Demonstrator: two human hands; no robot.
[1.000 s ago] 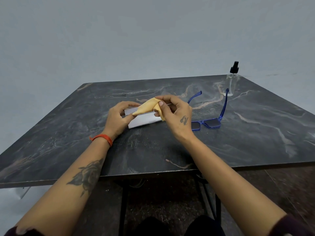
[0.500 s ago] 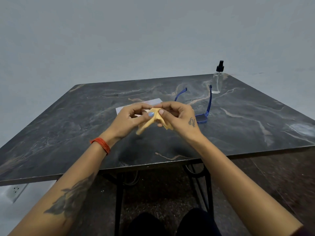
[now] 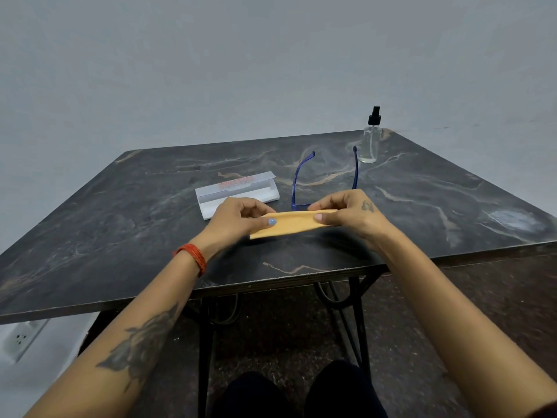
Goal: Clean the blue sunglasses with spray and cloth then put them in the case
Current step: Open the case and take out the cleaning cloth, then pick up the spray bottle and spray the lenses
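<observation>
- The left hand and right hand are each pinching an end of the yellow cloth, stretching it above the table.
- The blue sunglasses are lying just behind the hands, arms unfolded.
- The white case is sitting open behind the left hand; its contents cannot be told.
- The spray bottle is standing upright at the far corner.

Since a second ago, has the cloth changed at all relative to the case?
Yes. The cloth, bunched up over the case before, is now pulled out flat between the left hand and right hand, nearer the person than the case.

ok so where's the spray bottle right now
In the head view the spray bottle stands upright near the table's far right corner, just beyond the blue sunglasses, untouched by either hand.
</observation>
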